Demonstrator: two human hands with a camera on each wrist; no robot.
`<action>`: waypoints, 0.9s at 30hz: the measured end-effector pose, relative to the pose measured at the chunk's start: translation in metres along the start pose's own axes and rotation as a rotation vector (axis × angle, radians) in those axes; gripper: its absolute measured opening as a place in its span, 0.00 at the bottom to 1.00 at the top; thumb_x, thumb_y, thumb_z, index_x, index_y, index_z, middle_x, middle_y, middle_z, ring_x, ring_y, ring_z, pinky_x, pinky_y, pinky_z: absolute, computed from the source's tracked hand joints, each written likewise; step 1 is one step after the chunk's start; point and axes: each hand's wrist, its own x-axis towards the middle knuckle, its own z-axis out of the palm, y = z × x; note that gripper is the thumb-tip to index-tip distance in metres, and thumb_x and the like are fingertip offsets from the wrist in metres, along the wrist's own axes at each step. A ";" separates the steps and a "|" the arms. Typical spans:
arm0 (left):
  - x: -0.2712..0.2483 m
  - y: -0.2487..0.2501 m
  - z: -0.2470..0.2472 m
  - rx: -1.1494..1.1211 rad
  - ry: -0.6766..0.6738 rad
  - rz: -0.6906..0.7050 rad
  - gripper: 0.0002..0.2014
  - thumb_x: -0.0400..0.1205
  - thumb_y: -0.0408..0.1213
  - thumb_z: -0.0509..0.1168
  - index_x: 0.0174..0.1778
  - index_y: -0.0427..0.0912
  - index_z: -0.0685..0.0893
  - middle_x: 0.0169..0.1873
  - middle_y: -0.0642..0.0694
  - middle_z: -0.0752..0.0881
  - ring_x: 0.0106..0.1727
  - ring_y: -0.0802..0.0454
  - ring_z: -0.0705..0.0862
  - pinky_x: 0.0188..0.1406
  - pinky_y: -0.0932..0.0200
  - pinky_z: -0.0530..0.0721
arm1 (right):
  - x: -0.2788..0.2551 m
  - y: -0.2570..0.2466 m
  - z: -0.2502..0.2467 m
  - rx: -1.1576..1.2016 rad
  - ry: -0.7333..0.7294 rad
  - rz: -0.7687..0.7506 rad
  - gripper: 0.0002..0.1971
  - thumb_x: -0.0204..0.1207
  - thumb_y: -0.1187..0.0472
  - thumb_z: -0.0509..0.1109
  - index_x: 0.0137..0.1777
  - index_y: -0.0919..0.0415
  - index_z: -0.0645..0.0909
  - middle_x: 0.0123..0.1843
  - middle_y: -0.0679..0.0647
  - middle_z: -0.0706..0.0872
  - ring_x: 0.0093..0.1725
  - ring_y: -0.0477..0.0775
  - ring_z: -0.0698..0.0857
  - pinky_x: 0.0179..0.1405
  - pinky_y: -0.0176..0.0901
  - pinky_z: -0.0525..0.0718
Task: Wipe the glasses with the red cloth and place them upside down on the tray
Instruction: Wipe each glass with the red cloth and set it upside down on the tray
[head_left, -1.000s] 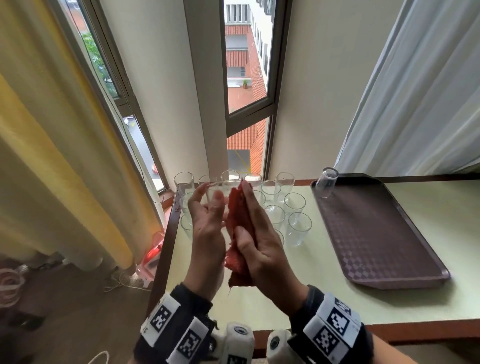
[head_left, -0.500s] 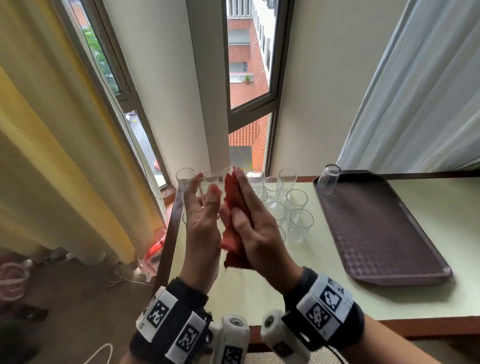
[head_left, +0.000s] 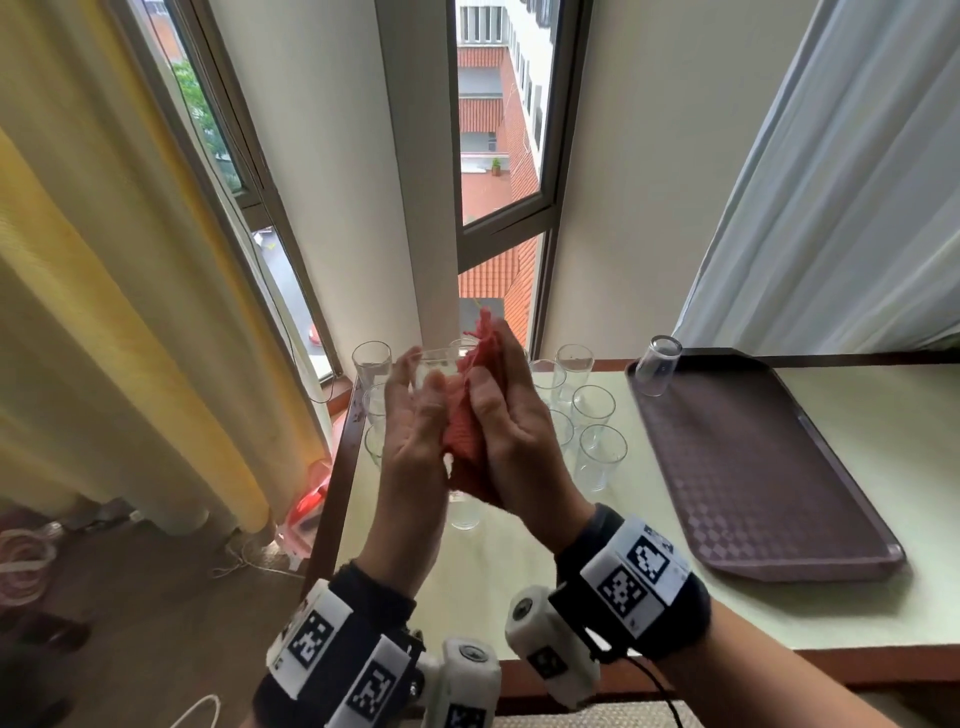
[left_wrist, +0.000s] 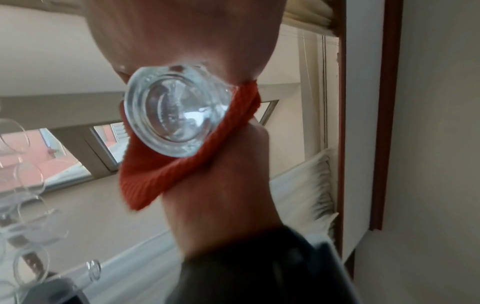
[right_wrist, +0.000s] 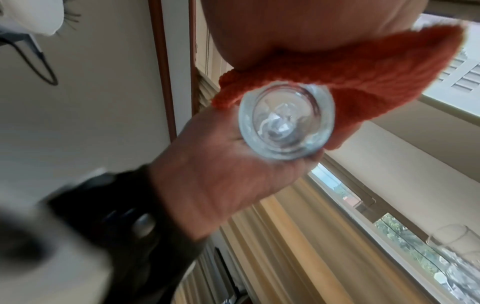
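Observation:
I hold a clear glass (head_left: 464, 512) upright between both hands above the table's left end. My left hand (head_left: 415, 415) curls round its left side, thumb in front. My right hand (head_left: 514, 415) presses the red cloth (head_left: 467, 410) against the glass's right side, its thumb on the cloth. In the left wrist view the glass base (left_wrist: 176, 115) faces the camera, with the cloth (left_wrist: 148, 181) wrapped round it. The right wrist view shows the same base (right_wrist: 285, 123) under the cloth (right_wrist: 363, 67). One glass (head_left: 658, 366) stands upside down at the far left corner of the brown tray (head_left: 753, 467).
Several upright empty glasses (head_left: 597, 457) stand grouped on the pale green table (head_left: 649, 597) behind my hands, left of the tray. A yellow curtain (head_left: 130, 338) hangs at the left and a white one (head_left: 857, 208) at the right. The table's left edge drops to the floor.
Both hands have risen a little with the glass. The cloth has worked upward and now pokes out above my right fingertips.

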 end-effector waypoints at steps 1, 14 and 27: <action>-0.001 0.000 0.003 0.018 -0.013 0.007 0.30 0.84 0.55 0.62 0.82 0.56 0.66 0.74 0.45 0.79 0.70 0.49 0.84 0.70 0.49 0.83 | 0.004 -0.001 -0.002 0.009 0.004 0.004 0.27 0.77 0.38 0.56 0.78 0.26 0.62 0.79 0.50 0.75 0.73 0.58 0.80 0.70 0.66 0.80; -0.003 -0.004 0.012 -0.052 0.054 0.021 0.23 0.87 0.49 0.56 0.79 0.53 0.68 0.65 0.44 0.86 0.60 0.52 0.89 0.57 0.57 0.89 | 0.007 0.001 -0.005 -0.044 -0.018 -0.037 0.30 0.81 0.46 0.57 0.84 0.42 0.61 0.73 0.27 0.71 0.72 0.39 0.78 0.72 0.48 0.80; 0.000 -0.009 0.009 -0.010 -0.016 0.001 0.22 0.88 0.51 0.58 0.77 0.51 0.68 0.67 0.41 0.84 0.64 0.50 0.88 0.66 0.50 0.86 | 0.004 0.006 -0.006 0.048 0.052 0.007 0.28 0.78 0.39 0.58 0.80 0.36 0.65 0.78 0.52 0.77 0.74 0.61 0.79 0.72 0.68 0.77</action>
